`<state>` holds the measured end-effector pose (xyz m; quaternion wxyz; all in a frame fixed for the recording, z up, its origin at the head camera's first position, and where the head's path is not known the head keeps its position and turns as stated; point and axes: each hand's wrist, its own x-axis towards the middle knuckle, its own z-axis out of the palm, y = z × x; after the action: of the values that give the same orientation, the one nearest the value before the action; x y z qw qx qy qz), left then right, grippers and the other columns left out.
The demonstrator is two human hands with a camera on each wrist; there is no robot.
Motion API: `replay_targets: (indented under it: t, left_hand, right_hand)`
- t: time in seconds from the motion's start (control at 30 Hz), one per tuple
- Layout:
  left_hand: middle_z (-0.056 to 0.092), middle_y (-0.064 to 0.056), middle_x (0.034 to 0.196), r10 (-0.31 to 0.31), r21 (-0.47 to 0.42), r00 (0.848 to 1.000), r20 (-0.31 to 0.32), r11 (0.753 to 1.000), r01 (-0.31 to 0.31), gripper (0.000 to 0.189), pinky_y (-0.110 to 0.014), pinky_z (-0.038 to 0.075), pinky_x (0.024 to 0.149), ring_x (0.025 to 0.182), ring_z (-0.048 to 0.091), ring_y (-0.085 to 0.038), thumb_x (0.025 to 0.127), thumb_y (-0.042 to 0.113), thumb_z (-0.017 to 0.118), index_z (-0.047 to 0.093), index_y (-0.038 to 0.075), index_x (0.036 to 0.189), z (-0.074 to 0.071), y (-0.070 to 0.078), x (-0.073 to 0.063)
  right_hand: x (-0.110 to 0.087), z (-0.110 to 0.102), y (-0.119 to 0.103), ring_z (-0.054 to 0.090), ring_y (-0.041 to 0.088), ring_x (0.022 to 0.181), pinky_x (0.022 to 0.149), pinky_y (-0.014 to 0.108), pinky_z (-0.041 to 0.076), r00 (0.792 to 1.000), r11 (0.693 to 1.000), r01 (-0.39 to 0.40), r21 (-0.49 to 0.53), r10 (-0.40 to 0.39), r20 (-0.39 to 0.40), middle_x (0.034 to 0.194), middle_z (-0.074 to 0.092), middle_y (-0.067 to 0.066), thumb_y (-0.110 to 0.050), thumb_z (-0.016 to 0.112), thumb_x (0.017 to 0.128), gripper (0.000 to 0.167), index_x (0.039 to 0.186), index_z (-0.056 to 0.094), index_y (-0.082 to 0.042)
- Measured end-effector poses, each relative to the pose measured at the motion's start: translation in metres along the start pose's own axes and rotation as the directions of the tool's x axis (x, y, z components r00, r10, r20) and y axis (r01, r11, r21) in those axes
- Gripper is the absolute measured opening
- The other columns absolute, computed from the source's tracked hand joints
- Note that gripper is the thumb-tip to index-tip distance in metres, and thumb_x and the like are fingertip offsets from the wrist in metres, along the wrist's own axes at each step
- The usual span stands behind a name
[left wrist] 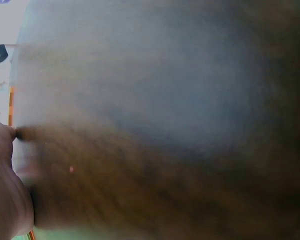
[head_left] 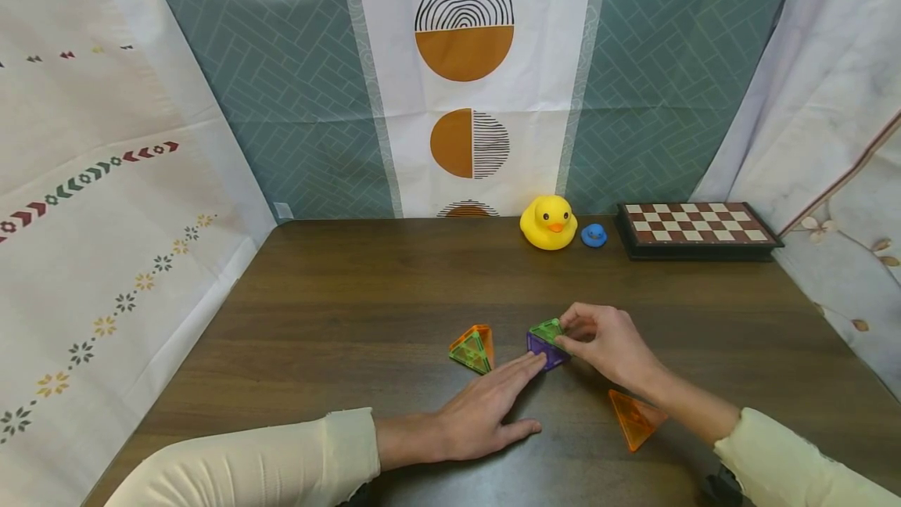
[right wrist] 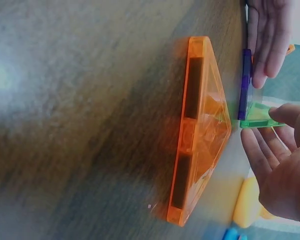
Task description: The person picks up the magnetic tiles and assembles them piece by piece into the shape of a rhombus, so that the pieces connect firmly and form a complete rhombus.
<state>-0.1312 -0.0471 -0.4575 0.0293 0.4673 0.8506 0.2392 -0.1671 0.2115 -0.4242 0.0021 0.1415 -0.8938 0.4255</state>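
In the head view a purple triangular magnetic tile (head_left: 550, 354) lies on the table, and the straight fingers of my left hand (head_left: 486, 415) rest on its near left part. My right hand (head_left: 611, 344) pinches a green triangular tile (head_left: 546, 329) between thumb and fingers. That green tile stands raised from the table at the purple tile's far edge, as the right wrist view also shows. Near my right forearm lies a flat orange triangular tile (head_left: 636, 418). Just left of the purple tile stands a small pointed shape of green and orange tiles (head_left: 473, 348).
At the back of the brown table (head_left: 338, 272) sit a yellow rubber duck (head_left: 549, 223), a small blue duck (head_left: 594, 235) and a chessboard box (head_left: 699, 231). Patterned cloths (head_left: 296, 84) hang behind and at both sides.
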Motion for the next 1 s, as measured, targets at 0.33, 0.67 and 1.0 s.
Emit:
replay_targets:
  t: [0.33, 0.67, 1.0]
  left_hand:
    - [0.028, -0.011, 0.173, 0.004, 0.013, 1.0, -0.009, 1.0, -0.004, 0.085, -0.039, 0.033, 0.124, 0.159, 0.027, -0.023, 0.105, 0.04, 0.069, 0.024, 0.004, 0.169, 0.0, 0.0, 0.0]
    - [0.028, -0.011, 0.173, 0.008, 0.017, 1.0, -0.008, 1.0, -0.008, 0.085, -0.039, 0.032, 0.124, 0.159, 0.027, -0.022, 0.106, 0.04, 0.068, 0.023, 0.004, 0.169, 0.0, -0.001, 0.0]
    - [0.028, -0.011, 0.173, 0.009, 0.014, 1.0, -0.008, 1.0, -0.009, 0.085, -0.039, 0.031, 0.124, 0.159, 0.027, -0.023, 0.106, 0.039, 0.068, 0.024, 0.004, 0.169, 0.0, 0.0, -0.001]
  right_hand:
    - [-0.001, -0.001, 0.0, 0.077, 0.024, 0.098, 0.08, 0.035, 0.064, 1.0, 1.0, 0.007, 0.003, -0.007, 0.022, 0.111, 0.078, 0.012, -0.007, 0.083, 0.094, 0.025, 0.117, 0.075, -0.003]
    - [-0.007, -0.014, 0.004, 0.07, 0.038, 0.12, 0.098, 0.055, 0.057, 0.994, 0.998, 0.055, -0.041, -0.051, 0.092, 0.139, 0.067, 0.019, -0.017, 0.082, 0.096, 0.05, 0.141, 0.066, 0.0]
    - [-0.019, -0.034, 0.017, 0.056, 0.05, 0.135, 0.106, 0.069, 0.046, 0.978, 0.995, 0.099, 0.031, -0.103, 0.179, 0.157, 0.052, 0.021, -0.027, 0.083, 0.095, 0.073, 0.156, 0.051, -0.002]
